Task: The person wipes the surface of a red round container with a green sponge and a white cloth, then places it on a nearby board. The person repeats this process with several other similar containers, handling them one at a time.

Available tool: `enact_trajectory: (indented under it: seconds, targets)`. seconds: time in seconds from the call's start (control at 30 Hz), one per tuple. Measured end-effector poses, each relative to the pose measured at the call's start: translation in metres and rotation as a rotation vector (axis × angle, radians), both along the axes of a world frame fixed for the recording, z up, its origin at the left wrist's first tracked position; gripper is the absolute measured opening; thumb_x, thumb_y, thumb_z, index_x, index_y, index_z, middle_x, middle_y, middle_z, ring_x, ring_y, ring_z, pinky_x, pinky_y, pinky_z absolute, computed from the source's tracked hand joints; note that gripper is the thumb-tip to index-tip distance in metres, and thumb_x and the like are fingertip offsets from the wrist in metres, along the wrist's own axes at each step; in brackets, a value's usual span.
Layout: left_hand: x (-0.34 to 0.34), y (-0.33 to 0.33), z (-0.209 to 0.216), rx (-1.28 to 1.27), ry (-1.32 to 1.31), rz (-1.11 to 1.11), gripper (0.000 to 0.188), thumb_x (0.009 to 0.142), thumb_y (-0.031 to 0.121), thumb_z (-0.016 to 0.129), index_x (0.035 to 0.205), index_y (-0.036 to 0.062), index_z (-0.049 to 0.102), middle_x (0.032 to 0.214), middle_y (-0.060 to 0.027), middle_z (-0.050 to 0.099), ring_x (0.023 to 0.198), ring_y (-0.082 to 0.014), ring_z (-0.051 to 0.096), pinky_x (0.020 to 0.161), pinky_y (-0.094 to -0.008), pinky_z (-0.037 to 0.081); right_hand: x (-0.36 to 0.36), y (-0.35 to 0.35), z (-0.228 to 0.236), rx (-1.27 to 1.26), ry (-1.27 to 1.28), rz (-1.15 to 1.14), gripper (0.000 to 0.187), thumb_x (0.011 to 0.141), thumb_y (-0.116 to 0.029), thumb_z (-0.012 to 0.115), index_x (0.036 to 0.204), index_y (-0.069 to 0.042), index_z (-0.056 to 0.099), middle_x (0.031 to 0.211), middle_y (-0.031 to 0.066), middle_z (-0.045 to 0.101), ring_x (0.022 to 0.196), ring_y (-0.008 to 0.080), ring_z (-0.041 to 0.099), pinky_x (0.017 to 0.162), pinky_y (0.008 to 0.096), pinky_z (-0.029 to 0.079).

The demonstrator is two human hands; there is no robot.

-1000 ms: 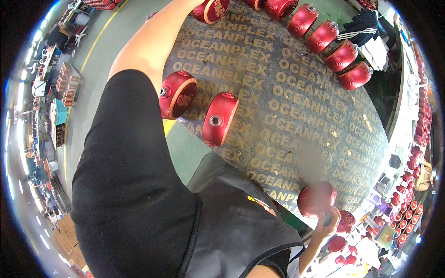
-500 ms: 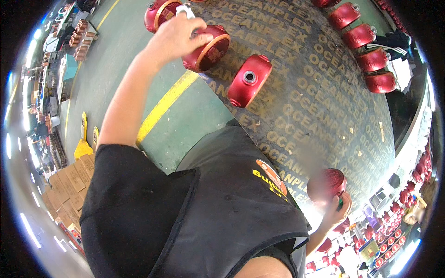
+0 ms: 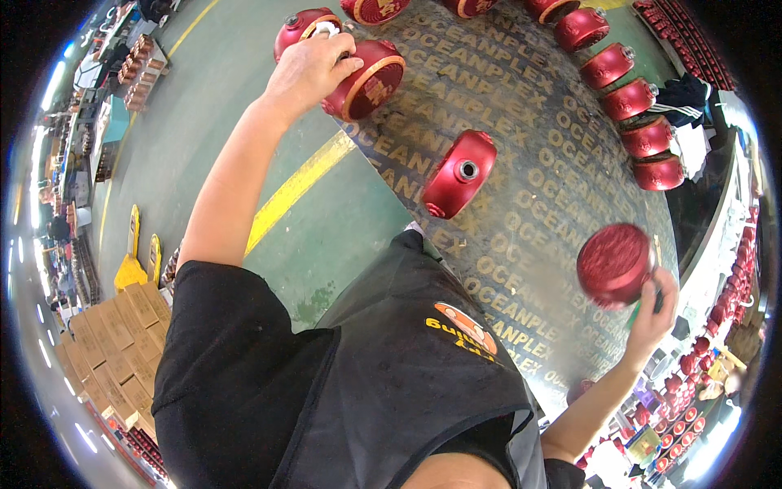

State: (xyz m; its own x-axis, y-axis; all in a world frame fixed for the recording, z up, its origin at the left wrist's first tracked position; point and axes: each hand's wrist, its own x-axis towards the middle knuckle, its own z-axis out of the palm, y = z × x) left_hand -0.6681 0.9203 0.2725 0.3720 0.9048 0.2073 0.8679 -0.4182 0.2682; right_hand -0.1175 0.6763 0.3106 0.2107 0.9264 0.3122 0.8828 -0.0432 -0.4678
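Observation:
My left hand (image 3: 314,72) reaches to the far left with its fingers curled. Part of a small white thing (image 3: 326,29) shows at its fingers; what it is I cannot make out. Beside and partly under that hand are two round red bottles, one with a gold-rimmed face (image 3: 380,88) and one behind (image 3: 295,34). On the right, my right hand (image 3: 654,308) is closed around the side of another round red bottle (image 3: 612,265), held up and slightly blurred. Between the hands a single red bottle (image 3: 461,174) lies on the dark table, its open neck facing up.
Several red bottles (image 3: 629,99) stand in a curved row along the table's far and right sides. The table (image 3: 521,163) has repeated lettering. Stacked cartons (image 3: 114,350) and a yellow pallet jack (image 3: 133,269) are on the left. More red bottles (image 3: 737,285) line the right.
My right hand has moved up and outward over the table with its red bottle. My left hand stays near the same bottles. The whole view has shifted, showing more bottles at the far side.

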Motion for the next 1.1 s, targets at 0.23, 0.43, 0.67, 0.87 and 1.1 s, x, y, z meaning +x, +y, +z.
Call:
enact_trajectory:
  seconds: [0.23,0.43,0.67,0.87,1.1]
  targets:
    - [-0.021,0.012,-0.008,0.081,0.11,-0.008,0.021,0.095,0.028,0.063,0.101,0.0085,0.065,0.091,-0.0157,0.066,0.089,-0.034,0.065,0.078,-0.0451,0.051,-0.092,0.175,0.038,0.154,0.0,0.325,0.021,0.093,-0.014,0.07,0.109,0.0,0.069,0.109,0.0111,0.07,0.104,0.0224,0.065,0.096,0.0322,0.047]
    - [-0.024,0.014,-0.01,0.053,0.135,0.02,0.022,0.096,0.026,0.059,0.101,0.006,0.066,0.095,-0.0175,0.068,0.093,-0.0345,0.066,0.081,-0.046,0.052,-0.227,0.316,0.0,0.085,-0.045,0.498,0.028,0.093,-0.027,0.071,0.109,-0.005,0.071,0.106,0.0093,0.072,0.098,0.0199,0.068,0.089,0.0298,0.049]
    - [-0.026,0.01,-0.016,0.118,0.091,0.035,0.022,0.094,0.026,0.063,0.105,0.0079,0.065,0.095,-0.0174,0.065,0.093,-0.0343,0.066,0.079,-0.0444,0.053,-0.327,0.391,-0.059,0.184,0.176,0.57,0.028,0.084,-0.021,0.073,0.077,0.002,0.06,0.077,0.0216,0.064,0.074,0.0341,0.065,0.068,0.0448,0.051]
    - [-0.028,0.009,-0.025,0.115,0.036,0.102,0.022,0.093,0.028,0.065,0.108,0.0117,0.063,0.094,-0.0197,0.062,0.089,-0.0378,0.064,0.077,-0.0455,0.053,-0.354,0.421,-0.086,0.078,-0.022,0.553,0.037,0.084,-0.029,0.069,0.086,0.007,0.067,0.086,0.03,0.067,0.087,0.0447,0.067,0.079,0.0508,0.054]
    - [-0.03,0.014,-0.025,0.132,0.025,0.094,0.02,0.094,0.027,0.064,0.109,0.0126,0.065,0.096,-0.0205,0.063,0.089,-0.0372,0.065,0.077,-0.045,0.054,-0.371,0.416,-0.075,-0.075,-0.064,0.468,0.039,0.084,-0.03,0.07,0.093,0.008,0.069,0.094,0.0312,0.069,0.094,0.0436,0.068,0.084,0.0504,0.055]
